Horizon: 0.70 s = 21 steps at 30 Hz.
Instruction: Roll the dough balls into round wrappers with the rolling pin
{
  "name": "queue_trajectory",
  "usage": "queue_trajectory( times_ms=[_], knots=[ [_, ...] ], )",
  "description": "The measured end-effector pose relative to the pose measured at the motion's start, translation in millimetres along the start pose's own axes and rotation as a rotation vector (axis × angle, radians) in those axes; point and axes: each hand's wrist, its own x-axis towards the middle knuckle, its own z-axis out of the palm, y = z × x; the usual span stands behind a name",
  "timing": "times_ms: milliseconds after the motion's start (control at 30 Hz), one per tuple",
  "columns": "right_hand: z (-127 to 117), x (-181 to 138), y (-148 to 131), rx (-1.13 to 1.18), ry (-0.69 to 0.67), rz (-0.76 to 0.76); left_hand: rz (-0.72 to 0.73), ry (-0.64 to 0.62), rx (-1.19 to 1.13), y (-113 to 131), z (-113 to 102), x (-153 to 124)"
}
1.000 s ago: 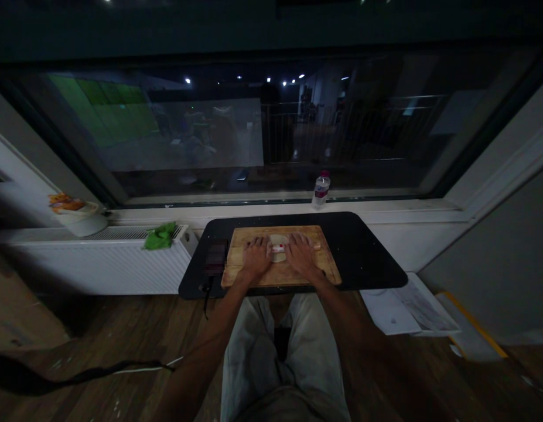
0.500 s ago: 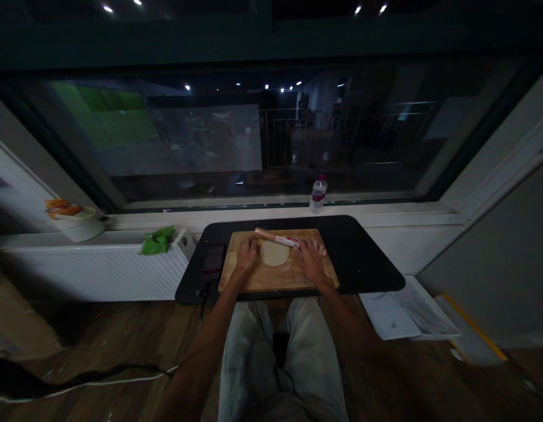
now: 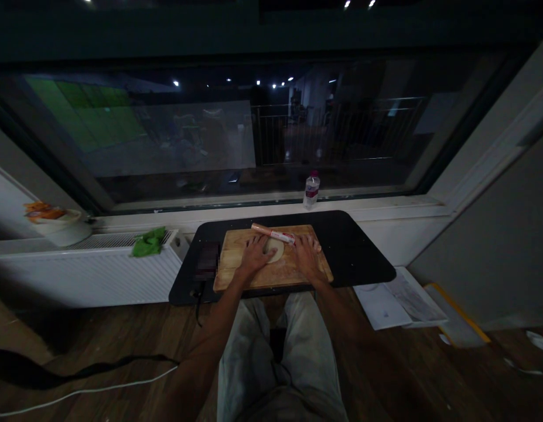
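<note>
A wooden cutting board lies on a black table, and a flat round of pale dough rests at its middle. My left hand lies over the left side of the dough, fingers spread and thumb across it, holding nothing and hiding part of the round. Slanting across the far edge of the dough is a rolling pin with a white and red label. Around its right end are the fingers of my right hand, which partly hide that end.
Left on the black table is a dark flat object. Behind, a water bottle stands on the windowsill. A green cloth and a white tub sit on the radiator. A white box lies right.
My left hand has moved right onto the dough and spread its fingers. My right hand stays at the rolling pin's right end. The camera view has shifted slightly.
</note>
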Motion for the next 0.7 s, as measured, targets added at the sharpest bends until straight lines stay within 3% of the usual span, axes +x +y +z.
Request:
queue_trajectory(
  times_ms=[200,433,700],
  knots=[
    [0.4,-0.5,1.3,0.008,0.009,0.004,-0.05,0.01,0.012,-2.6,1.2,2.6],
    [3.3,0.4,1.9,0.01,0.007,0.029,0.038,-0.081,-0.022,-2.7,-5.9,13.1],
    [1.8,-0.6,1.5,0.028,0.044,0.001,-0.075,-0.077,0.106,9.7,-16.3,8.8]
  ],
)
